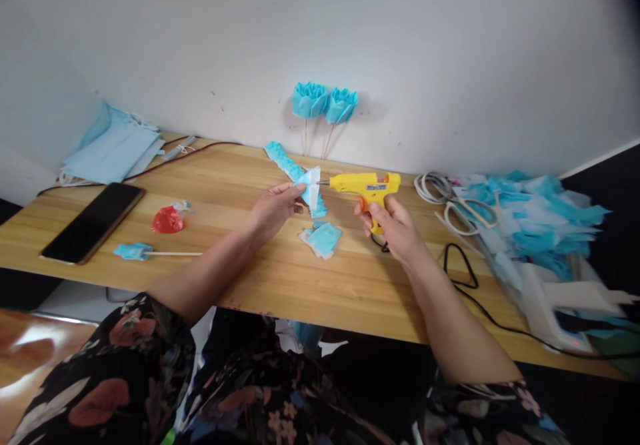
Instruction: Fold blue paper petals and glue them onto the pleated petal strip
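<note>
My right hand (391,225) grips a yellow glue gun (363,185) by its handle, the fingers at its orange trigger. The nozzle points left and meets the edge of a white and light-blue fabric piece (313,188). My left hand (283,203) pinches that piece between thumb and fingers. Behind it a ruffled blue strip (283,158) lies across the table, partly hidden. Just below, a small stack of cut blue pieces (323,239) rests on the wood. Two blue fabric flowers (309,101) on thin sticks lean against the wall.
At left are a black phone (94,223), a red wrapper (169,219), a stick with a blue tip (134,251) and stacked face masks (113,145). Scissors (470,216), a heap of blue scraps (545,215) and a white power strip (550,305) lie right. A black cable (493,321) crosses the table (300,291).
</note>
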A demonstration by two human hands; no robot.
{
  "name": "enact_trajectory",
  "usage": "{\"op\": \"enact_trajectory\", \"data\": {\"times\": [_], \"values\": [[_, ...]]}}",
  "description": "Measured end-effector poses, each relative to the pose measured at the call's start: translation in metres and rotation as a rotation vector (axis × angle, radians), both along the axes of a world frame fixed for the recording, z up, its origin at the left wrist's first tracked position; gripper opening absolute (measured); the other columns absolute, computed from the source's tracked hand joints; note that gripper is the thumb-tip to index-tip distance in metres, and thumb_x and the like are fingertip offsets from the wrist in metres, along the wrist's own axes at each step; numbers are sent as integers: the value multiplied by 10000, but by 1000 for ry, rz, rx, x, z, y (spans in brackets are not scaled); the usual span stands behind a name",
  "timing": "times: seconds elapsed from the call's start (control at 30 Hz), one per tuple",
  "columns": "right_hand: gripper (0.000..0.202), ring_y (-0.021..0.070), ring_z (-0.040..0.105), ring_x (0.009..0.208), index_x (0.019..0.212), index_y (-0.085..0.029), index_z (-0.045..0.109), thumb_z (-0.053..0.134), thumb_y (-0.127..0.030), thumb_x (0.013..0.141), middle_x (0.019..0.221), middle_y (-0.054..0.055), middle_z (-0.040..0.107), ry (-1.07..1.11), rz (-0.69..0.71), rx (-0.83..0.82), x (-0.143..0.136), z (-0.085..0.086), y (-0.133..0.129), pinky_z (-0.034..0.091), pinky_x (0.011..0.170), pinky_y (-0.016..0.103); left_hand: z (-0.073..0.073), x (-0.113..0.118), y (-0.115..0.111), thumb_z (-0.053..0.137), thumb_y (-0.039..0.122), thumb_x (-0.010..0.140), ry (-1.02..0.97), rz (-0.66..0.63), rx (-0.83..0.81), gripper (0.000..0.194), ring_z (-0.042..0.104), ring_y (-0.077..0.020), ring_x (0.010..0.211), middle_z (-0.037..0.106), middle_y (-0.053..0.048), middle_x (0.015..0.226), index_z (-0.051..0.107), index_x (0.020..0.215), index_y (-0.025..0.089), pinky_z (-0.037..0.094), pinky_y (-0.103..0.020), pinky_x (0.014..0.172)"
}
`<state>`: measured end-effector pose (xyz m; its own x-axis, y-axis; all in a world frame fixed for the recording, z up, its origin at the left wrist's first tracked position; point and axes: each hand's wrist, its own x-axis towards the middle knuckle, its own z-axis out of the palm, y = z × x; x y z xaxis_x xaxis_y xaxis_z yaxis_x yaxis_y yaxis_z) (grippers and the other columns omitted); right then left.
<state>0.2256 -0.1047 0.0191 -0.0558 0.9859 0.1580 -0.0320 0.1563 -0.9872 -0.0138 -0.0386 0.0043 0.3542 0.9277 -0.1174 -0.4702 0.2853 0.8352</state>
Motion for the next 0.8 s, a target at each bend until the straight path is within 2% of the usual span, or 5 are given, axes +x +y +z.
{"op": "enact_trajectory", "data": {"times": [0.8], "values": [[392, 85, 489, 575, 919, -231, 616, 754, -590, 842, 837, -3, 646, -28, -17, 34, 1, 0, 1, 444, 463, 221, -6, -2, 3, 826, 302, 818, 8, -44, 21, 200, 608, -122, 671, 703, -48, 746, 731, 743, 143, 454, -262, 639]]}}
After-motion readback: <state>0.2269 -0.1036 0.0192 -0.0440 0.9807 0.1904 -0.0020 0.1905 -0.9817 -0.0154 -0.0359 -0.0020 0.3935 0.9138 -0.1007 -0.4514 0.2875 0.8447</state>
